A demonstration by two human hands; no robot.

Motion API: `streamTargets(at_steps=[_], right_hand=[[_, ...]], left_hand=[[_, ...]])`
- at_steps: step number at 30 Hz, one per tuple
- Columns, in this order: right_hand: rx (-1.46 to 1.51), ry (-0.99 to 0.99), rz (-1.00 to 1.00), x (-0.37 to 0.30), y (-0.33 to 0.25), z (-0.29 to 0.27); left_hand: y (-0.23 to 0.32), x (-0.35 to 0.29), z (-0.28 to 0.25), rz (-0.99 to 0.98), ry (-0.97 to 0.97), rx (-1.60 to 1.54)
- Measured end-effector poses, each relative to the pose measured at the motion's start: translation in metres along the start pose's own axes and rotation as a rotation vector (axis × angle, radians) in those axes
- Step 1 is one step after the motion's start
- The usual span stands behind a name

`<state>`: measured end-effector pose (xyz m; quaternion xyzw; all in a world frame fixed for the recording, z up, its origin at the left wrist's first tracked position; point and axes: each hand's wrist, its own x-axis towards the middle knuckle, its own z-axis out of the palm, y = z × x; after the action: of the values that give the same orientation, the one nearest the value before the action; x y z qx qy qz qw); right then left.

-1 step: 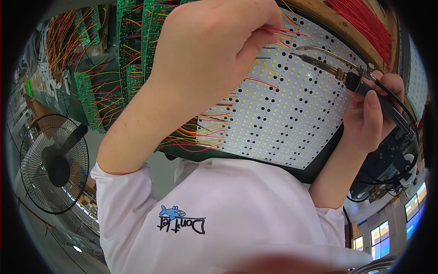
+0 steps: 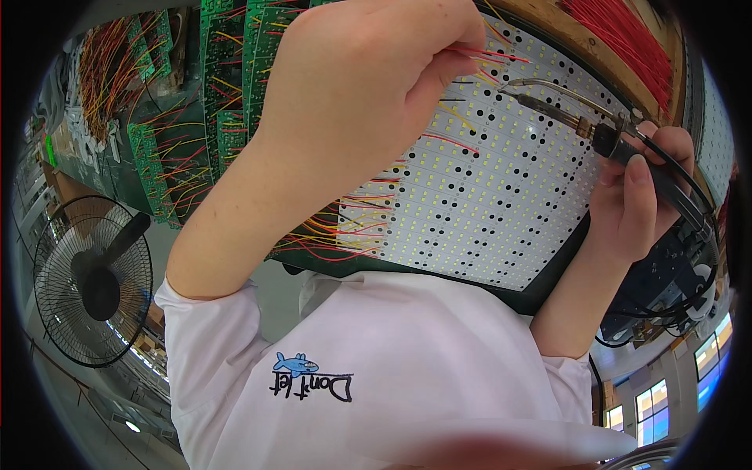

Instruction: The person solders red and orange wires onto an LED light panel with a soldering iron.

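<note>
My left hand (image 2: 360,78) reaches over the far left part of a white LED board panel (image 2: 462,207). Its thumb and finger are pinched on a red wire (image 2: 501,57), whose bare end points right above the panel. My right hand (image 2: 638,196) grips the black handle of a soldering iron (image 2: 552,112) from the right. A thin curved metal tube (image 2: 560,87) runs along the iron, and both tips come close together near the wire ends. Red, yellow and black wires (image 2: 364,207) lie across the panel's left edge. My left hand hides part of them.
Green circuit boards (image 2: 227,102) with wires stand left of the panel. A bundle of red wires (image 2: 623,43) lies on a wooden ledge (image 2: 540,19) at the far right. Black cables (image 2: 697,188) trail from the iron. A black fan (image 2: 94,286) stands at the left.
</note>
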<state>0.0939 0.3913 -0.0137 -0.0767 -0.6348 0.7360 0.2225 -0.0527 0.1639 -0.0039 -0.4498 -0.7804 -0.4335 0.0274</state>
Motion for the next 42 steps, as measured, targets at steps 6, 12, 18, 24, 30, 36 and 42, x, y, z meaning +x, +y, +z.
streamTargets(at_steps=[6, 12, 18, 24, 30, 36, 42], right_hand=[[-0.018, 0.012, 0.001, -0.001, 0.0, -0.002], [-0.024, 0.005, -0.004, -0.001, 0.0, -0.001], [0.062, -0.037, 0.011, -0.001, -0.002, -0.008], [0.218, -0.02, 0.046, 0.0, -0.003, -0.017], [0.245, -0.058, 0.043, 0.001, -0.001, -0.026], [0.226, -0.135, 0.053, 0.002, -0.001, -0.029], [0.236, -0.175, 0.047, 0.003, 0.0, -0.029]], left_hand=[[0.001, 0.002, 0.002, 0.019, 0.006, -0.019], [-0.002, -0.001, 0.005, 0.02, 0.033, -0.043], [-0.001, 0.004, 0.004, 0.061, 0.016, -0.028], [0.011, 0.0, 0.004, -0.131, -0.103, -0.072], [0.006, 0.007, -0.005, 0.125, -0.182, -0.144], [0.003, -0.005, -0.004, 0.065, -0.188, -0.092], [0.004, -0.003, -0.005, 0.009, -0.248, -0.002]])
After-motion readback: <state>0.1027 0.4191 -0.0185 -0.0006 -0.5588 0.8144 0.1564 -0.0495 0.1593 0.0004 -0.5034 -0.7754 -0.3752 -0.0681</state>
